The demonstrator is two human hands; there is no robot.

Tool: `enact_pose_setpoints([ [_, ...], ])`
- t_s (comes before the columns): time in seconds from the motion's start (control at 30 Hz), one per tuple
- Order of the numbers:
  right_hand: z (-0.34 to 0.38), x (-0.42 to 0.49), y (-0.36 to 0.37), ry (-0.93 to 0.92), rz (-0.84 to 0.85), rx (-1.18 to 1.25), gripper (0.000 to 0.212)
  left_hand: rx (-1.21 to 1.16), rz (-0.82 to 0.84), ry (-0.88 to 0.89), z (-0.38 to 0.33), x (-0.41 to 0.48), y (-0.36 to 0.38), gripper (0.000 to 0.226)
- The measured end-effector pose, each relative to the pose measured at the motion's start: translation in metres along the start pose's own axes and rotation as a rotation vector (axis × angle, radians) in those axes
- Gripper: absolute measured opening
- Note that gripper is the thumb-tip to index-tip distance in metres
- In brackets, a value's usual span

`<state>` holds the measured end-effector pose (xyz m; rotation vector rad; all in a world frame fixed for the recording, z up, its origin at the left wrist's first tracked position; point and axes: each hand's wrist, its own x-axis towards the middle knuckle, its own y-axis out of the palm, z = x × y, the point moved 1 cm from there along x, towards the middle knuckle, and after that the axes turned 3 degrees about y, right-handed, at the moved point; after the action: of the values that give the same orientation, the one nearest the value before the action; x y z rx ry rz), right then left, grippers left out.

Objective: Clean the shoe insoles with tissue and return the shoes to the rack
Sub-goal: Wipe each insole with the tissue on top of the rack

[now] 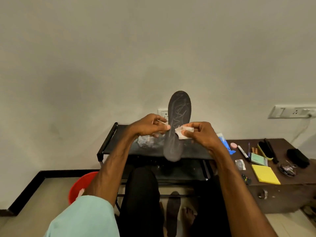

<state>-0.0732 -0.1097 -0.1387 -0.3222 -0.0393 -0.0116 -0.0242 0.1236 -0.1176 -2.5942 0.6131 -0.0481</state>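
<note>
I'm holding the insole (177,117) upright in front of me, toe at twelve o'clock and heel at six, so its whole top face is turned my way and I can see the pale wipe streaks on it. My left hand (148,128) is pinching the nine o'clock edge, fingers curled round the rim. I judge it's there to brace the insole against the rubbing. My right hand (200,134) is at three o'clock, thumb and fingers clamped on a folded tissue (185,132) and pressing it onto the insole's narrow middle. The two hands are close, with just the insole between them.

I'm working right over the rack (109,144) at six o'clock, probably so everything goes back with a short reach.

Counting now: one insole in hand and one tissue. One more dark, insole-shaped thing (173,211) is lying on the floor at six o'clock, though I can't tell for sure what it is. There's one red bucket (80,182) at seven o'clock. The table (287,144) at four o'clock is carrying one yellow notepad (265,175) and one marker (242,151). I'm not making out any whole shoe.
</note>
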Motion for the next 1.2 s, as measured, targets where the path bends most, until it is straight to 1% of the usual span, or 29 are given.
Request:
enact_pose_setpoints([
  [0.07, 0.002, 0.029, -0.010, -0.044, 0.154, -0.156, 0.020, -0.092, -0.176, 0.047, 0.010, 0.023, -0.012, 0.057],
  [0.13, 0.005, 0.054, -0.016, -0.045, 0.308, -0.256, 0.021, -0.170, -0.326, 0.095, 0.018, 0.044, -0.023, 0.049],
  [0.2, 0.005, 0.082, -0.019, -0.031, 0.421, -0.328, 0.021, -0.212, -0.432, 0.110, 0.029, 0.066, -0.030, 0.039],
  [0.27, -0.001, 0.113, -0.020, -0.037, 0.480, -0.401, 0.019, -0.239, -0.487, 0.109, 0.045, 0.088, -0.030, 0.037],
  [0.33, -0.014, 0.139, -0.019, -0.048, 0.450, -0.476, 0.018, -0.245, -0.518, 0.092, 0.062, 0.103, -0.023, 0.038],
  [0.43, -0.039, 0.171, -0.011, -0.153, 0.176, -0.611, 0.017, -0.305, -0.593, 0.037, 0.090, 0.119, -0.007, 0.044],
  [0.47, -0.043, 0.176, -0.005, -0.202, 0.117, -0.604, 0.017, -0.342, -0.614, 0.016, 0.097, 0.120, 0.000, 0.047],
  [0.5, -0.047, 0.181, 0.003, -0.238, 0.109, -0.569, 0.018, -0.377, -0.626, -0.001, 0.106, 0.122, 0.007, 0.051],
  [0.63, -0.059, 0.200, 0.035, -0.261, 0.204, -0.409, 0.020, -0.454, -0.635, -0.064, 0.130, 0.127, 0.029, 0.057],
  [0.77, -0.077, 0.216, 0.069, -0.258, 0.225, -0.360, 0.023, -0.394, -0.618, -0.134, 0.153, 0.123, 0.033, 0.060],
  [0.83, -0.084, 0.220, 0.083, -0.267, 0.272, -0.370, 0.023, -0.294, -0.592, -0.134, 0.165, 0.118, 0.030, 0.064],
  [0.9, -0.087, 0.222, 0.095, -0.276, 0.343, -0.401, 0.021, -0.066, -0.544, -0.157, 0.177, 0.112, 0.025, 0.072],
  [0.97, -0.090, 0.220, 0.101, -0.273, 0.387, -0.437, 0.020, 0.066, -0.471, -0.181, 0.183, 0.105, 0.020, 0.081],
  [1.03, -0.093, 0.215, 0.104, -0.286, 0.408, -0.447, 0.021, 0.121, -0.396, -0.185, 0.185, 0.099, 0.018, 0.086],
  [1.1, -0.097, 0.212, 0.105, -0.313, 0.388, -0.426, 0.019, 0.157, -0.335, -0.182, 0.186, 0.095, 0.018, 0.088],
  [1.2, -0.107, 0.208, 0.112, -0.339, 0.333, -0.404, 0.019, 0.166, -0.308, -0.174, 0.188, 0.092, 0.020, 0.088],
])
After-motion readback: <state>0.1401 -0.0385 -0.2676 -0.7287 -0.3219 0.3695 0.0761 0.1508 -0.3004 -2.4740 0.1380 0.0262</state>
